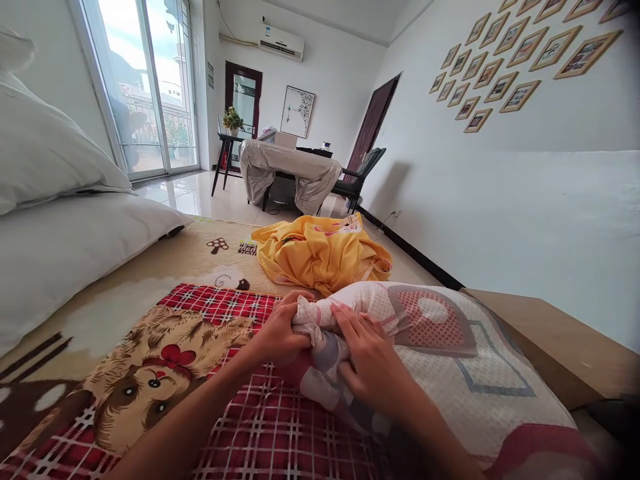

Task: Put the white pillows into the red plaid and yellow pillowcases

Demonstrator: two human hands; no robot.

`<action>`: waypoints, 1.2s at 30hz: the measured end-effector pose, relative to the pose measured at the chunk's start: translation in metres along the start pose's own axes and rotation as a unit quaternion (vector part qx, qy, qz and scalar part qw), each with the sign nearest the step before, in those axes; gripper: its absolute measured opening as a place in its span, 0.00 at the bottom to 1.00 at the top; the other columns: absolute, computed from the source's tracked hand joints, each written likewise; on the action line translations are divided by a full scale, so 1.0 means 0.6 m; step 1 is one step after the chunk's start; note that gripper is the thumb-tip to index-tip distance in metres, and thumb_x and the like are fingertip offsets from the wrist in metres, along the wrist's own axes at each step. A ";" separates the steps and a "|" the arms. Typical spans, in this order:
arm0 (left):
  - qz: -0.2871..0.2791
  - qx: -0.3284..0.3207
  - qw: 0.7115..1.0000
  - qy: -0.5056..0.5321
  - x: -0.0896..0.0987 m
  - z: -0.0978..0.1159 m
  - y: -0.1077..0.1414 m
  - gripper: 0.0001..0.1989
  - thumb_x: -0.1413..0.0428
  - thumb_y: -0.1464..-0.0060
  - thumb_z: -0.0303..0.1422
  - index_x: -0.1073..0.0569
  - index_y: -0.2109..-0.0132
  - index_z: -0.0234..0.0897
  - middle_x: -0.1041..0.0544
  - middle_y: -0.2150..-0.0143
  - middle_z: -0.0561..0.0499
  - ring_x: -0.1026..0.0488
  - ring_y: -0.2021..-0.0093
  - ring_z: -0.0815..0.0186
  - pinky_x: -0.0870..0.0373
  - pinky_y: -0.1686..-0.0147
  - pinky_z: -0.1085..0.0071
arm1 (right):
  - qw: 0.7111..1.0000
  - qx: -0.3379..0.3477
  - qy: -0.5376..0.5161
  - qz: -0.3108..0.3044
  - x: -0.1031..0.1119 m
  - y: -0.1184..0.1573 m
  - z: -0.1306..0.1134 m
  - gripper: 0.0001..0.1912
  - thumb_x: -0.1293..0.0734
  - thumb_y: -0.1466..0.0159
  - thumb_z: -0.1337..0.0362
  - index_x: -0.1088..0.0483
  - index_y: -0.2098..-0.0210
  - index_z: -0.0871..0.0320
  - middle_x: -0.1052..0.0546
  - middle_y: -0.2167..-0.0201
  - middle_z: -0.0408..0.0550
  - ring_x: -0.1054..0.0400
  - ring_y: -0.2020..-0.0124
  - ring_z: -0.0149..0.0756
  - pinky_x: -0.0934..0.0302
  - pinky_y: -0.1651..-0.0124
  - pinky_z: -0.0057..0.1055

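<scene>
A plump pillow (490, 360) in a white case with pink, grey and red patterns lies at the right. My left hand (284, 332) grips the bunched, gathered end of the pillowcase (323, 333), fingers wrapped over the cloth. Close beside it, my right hand (367, 350) is closed on the same bunched fabric, thumb below and fingers on top. Under both hands spreads a red plaid blanket (270, 420) with a printed dog. Just beyond the hands sits a crumpled yellow cloth (320, 253) with a printed animal face.
White pillows (75, 253) are stacked on the left. A beige patterned blanket (200, 247) lies beneath. On the right stands a wooden board or box edge (555, 340). Farther off are a covered table (290, 163), an office chair (363, 177) and a glass sliding door (150, 87).
</scene>
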State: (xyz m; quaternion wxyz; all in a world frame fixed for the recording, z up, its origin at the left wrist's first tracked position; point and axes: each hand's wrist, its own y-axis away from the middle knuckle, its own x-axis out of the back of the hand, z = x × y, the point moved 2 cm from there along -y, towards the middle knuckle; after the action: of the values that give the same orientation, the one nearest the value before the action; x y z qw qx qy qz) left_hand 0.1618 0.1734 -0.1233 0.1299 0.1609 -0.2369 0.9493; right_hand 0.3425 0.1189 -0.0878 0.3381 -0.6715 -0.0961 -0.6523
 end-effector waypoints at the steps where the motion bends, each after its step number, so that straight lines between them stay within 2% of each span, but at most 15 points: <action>1: -0.016 0.004 1.000 0.014 -0.001 0.001 0.001 0.24 0.46 0.65 0.24 0.26 0.55 0.33 0.29 0.45 0.44 0.33 0.45 0.56 0.39 0.43 0.62 | 1.000 0.010 0.009 -0.012 0.008 0.007 0.000 0.39 0.43 0.47 0.72 0.48 0.35 0.70 0.38 0.37 0.60 0.48 0.35 0.44 0.50 0.36 0.48; 2: -0.034 0.011 0.999 0.030 -0.002 0.001 0.001 0.29 0.46 0.66 0.24 0.27 0.51 0.33 0.29 0.44 0.44 0.34 0.43 0.55 0.41 0.41 0.62 | 0.999 0.023 0.016 -0.021 0.017 0.015 -0.002 0.38 0.43 0.44 0.72 0.51 0.34 0.68 0.40 0.35 0.58 0.49 0.34 0.43 0.48 0.37 0.48; 4: -0.056 0.025 0.996 0.067 -0.003 -0.002 0.000 0.33 0.47 0.66 0.24 0.28 0.46 0.32 0.26 0.47 0.44 0.31 0.45 0.55 0.38 0.43 0.63 | 0.998 0.049 0.030 -0.027 0.034 0.035 -0.011 0.38 0.41 0.39 0.67 0.57 0.32 0.64 0.42 0.34 0.57 0.51 0.33 0.43 0.43 0.39 0.48; 7: -0.044 0.030 0.993 0.104 -0.005 -0.009 -0.002 0.31 0.48 0.65 0.24 0.26 0.47 0.32 0.21 0.55 0.48 0.26 0.55 0.58 0.31 0.51 0.66 | 0.994 0.087 0.057 -0.020 0.038 0.063 -0.038 0.50 0.34 0.42 0.53 0.63 0.30 0.65 0.44 0.34 0.61 0.51 0.33 0.51 0.40 0.43 0.51; 10: -0.028 0.032 0.993 0.108 -0.006 -0.011 -0.003 0.29 0.48 0.64 0.24 0.24 0.50 0.32 0.20 0.59 0.50 0.25 0.60 0.61 0.30 0.56 0.68 | 0.989 0.099 0.107 -0.009 0.008 0.074 -0.058 0.61 0.28 0.52 0.49 0.60 0.31 0.68 0.47 0.34 0.67 0.51 0.34 0.60 0.41 0.44 0.55; 14: -0.059 0.004 0.987 0.148 -0.009 -0.005 -0.003 0.28 0.50 0.65 0.23 0.23 0.52 0.32 0.20 0.60 0.51 0.26 0.61 0.62 0.31 0.55 0.69 | 0.987 0.030 0.148 0.050 -0.036 0.056 -0.040 0.62 0.27 0.55 0.56 0.62 0.31 0.69 0.50 0.33 0.68 0.55 0.33 0.61 0.48 0.41 0.56; 17: -0.060 -0.013 0.990 0.124 -0.007 -0.002 -0.001 0.24 0.51 0.65 0.23 0.21 0.59 0.33 0.20 0.62 0.51 0.27 0.60 0.62 0.32 0.53 0.68 | 0.991 -0.009 0.127 0.031 -0.046 0.035 -0.007 0.58 0.32 0.52 0.58 0.66 0.31 0.68 0.53 0.32 0.66 0.60 0.32 0.58 0.54 0.40 0.57; 20: -0.049 -0.011 0.998 0.041 -0.005 -0.002 0.001 0.19 0.52 0.67 0.25 0.21 0.66 0.35 0.21 0.64 0.50 0.28 0.59 0.60 0.33 0.52 0.66 | 0.995 -0.029 0.094 -0.005 -0.044 0.018 0.020 0.57 0.36 0.53 0.64 0.68 0.31 0.64 0.56 0.30 0.60 0.65 0.30 0.52 0.58 0.38 0.56; 23: -0.064 -0.009 0.997 -0.042 -0.006 -0.003 0.006 0.14 0.51 0.66 0.26 0.24 0.70 0.37 0.22 0.66 0.50 0.30 0.59 0.59 0.35 0.50 0.64 | 0.997 -0.050 0.056 -0.036 -0.042 0.006 0.031 0.55 0.39 0.55 0.67 0.67 0.31 0.63 0.57 0.30 0.57 0.68 0.29 0.47 0.64 0.36 0.55; 26: -0.081 -0.014 0.990 -0.110 -0.008 0.002 0.012 0.11 0.51 0.65 0.26 0.27 0.71 0.37 0.24 0.66 0.50 0.31 0.56 0.59 0.37 0.49 0.64 | 0.997 -0.042 0.009 -0.060 -0.039 -0.002 0.028 0.53 0.41 0.56 0.69 0.62 0.32 0.65 0.49 0.32 0.58 0.61 0.30 0.44 0.71 0.34 0.53; 29: -0.144 -0.082 0.968 -0.188 -0.012 0.026 0.019 0.05 0.50 0.64 0.25 0.32 0.75 0.37 0.25 0.70 0.52 0.31 0.62 0.63 0.37 0.53 0.67 | 0.997 -0.012 -0.049 -0.059 -0.033 -0.008 0.017 0.41 0.40 0.53 0.68 0.46 0.38 0.63 0.38 0.38 0.58 0.51 0.34 0.44 0.72 0.34 0.48; 32: -0.203 -0.133 0.927 -0.287 -0.016 0.059 0.027 0.02 0.49 0.61 0.25 0.34 0.76 0.36 0.26 0.73 0.52 0.31 0.70 0.66 0.37 0.58 0.67 | 0.995 0.004 -0.084 -0.052 -0.032 -0.013 0.006 0.26 0.38 0.51 0.67 0.36 0.51 0.60 0.29 0.49 0.55 0.41 0.42 0.44 0.67 0.34 0.46; 36: -0.207 -0.125 0.879 -0.411 -0.019 0.091 0.037 0.06 0.48 0.54 0.25 0.26 0.71 0.33 0.23 0.68 0.43 0.27 0.65 0.59 0.36 0.56 0.59 | 0.996 -0.029 -0.084 -0.022 -0.048 -0.015 -0.004 0.16 0.39 0.54 0.73 0.34 0.65 0.59 0.26 0.64 0.49 0.34 0.57 0.42 0.55 0.41 0.43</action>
State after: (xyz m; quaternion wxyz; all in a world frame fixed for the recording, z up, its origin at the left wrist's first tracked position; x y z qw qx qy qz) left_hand 0.1781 0.1257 -0.0911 0.2333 0.5642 -0.3468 0.7120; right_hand 0.3317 0.1337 -0.1123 0.2951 -0.7314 -0.1200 -0.6030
